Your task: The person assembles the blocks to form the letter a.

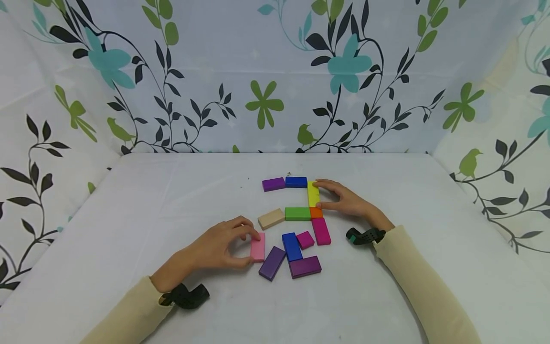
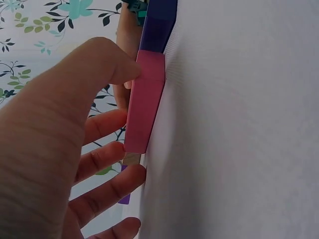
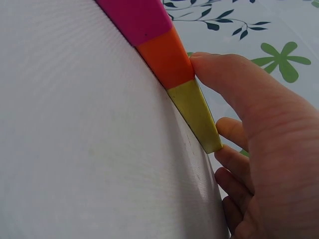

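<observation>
My left hand (image 1: 221, 243) pinches a light pink block (image 1: 258, 248) lengthwise, thumb at the near end and fingertips at the far end. In the left wrist view the pink block (image 2: 145, 104) sits low at the table surface. My right hand (image 1: 348, 198) holds a yellow block (image 1: 313, 193) at its two ends. The right thumb lies by the seam with the orange block (image 1: 316, 212), as the right wrist view shows. A magenta block (image 1: 321, 231) continues the line toward me, and a green block (image 1: 297, 213) runs left from the orange one.
Beyond the green block lie a blue block (image 1: 296, 182) and a purple block (image 1: 273, 184). A bare wood block (image 1: 271, 219) lies left of the green. Nearer are a dark purple block (image 1: 272, 263), another blue block (image 1: 292, 247), a magenta square (image 1: 305, 240) and a purple block (image 1: 305, 267).
</observation>
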`<state>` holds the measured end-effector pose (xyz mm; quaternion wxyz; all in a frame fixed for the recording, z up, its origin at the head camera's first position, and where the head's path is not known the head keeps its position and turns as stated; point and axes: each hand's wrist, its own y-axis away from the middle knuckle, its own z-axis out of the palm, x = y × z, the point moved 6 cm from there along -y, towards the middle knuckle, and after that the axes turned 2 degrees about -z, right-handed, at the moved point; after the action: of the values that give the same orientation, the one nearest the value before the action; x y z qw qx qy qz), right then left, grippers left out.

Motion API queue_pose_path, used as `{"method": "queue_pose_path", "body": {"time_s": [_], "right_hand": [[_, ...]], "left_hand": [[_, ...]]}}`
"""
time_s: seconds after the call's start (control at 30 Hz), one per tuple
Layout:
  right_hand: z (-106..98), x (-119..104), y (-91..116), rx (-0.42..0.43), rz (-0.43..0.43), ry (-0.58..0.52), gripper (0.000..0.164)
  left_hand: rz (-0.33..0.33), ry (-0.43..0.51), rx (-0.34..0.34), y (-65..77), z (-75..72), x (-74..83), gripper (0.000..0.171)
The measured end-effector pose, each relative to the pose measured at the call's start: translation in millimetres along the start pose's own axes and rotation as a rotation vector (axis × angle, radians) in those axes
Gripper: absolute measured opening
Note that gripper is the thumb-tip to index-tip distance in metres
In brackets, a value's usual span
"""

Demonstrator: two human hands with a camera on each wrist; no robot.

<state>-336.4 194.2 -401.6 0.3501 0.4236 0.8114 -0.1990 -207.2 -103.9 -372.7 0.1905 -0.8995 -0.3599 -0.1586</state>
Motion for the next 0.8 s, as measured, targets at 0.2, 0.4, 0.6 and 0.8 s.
{"method": "queue_pose_path", "body": {"time_s": [0.2, 0.4, 0.6, 0.8], "right_hand": [[0.4, 0.3, -0.5, 0.002, -0.009, 0.019, 0.067], [-0.3, -0.4, -0.1, 0.005, -0.004, 0.018, 0.067], [-0.1, -0.2, -0.5, 0.0, -0.001, 0.021, 0.067], [0.4, -0.3, -0.2, 0.001, -0.002, 0.016, 0.066]], "left_hand": [[-0.018, 0.039, 0.013, 0.5, -2.4, -2.6, 0.038], [-0.058, 0.044, 0.021, 0.5, -3.3, -3.4, 0.036], [-0.07, 0.028, 0.042, 0.5, -3.9, -3.8, 0.036], [-0.063, 0.034, 0.041, 0.5, -3.3, -4.1, 0.036]]}}
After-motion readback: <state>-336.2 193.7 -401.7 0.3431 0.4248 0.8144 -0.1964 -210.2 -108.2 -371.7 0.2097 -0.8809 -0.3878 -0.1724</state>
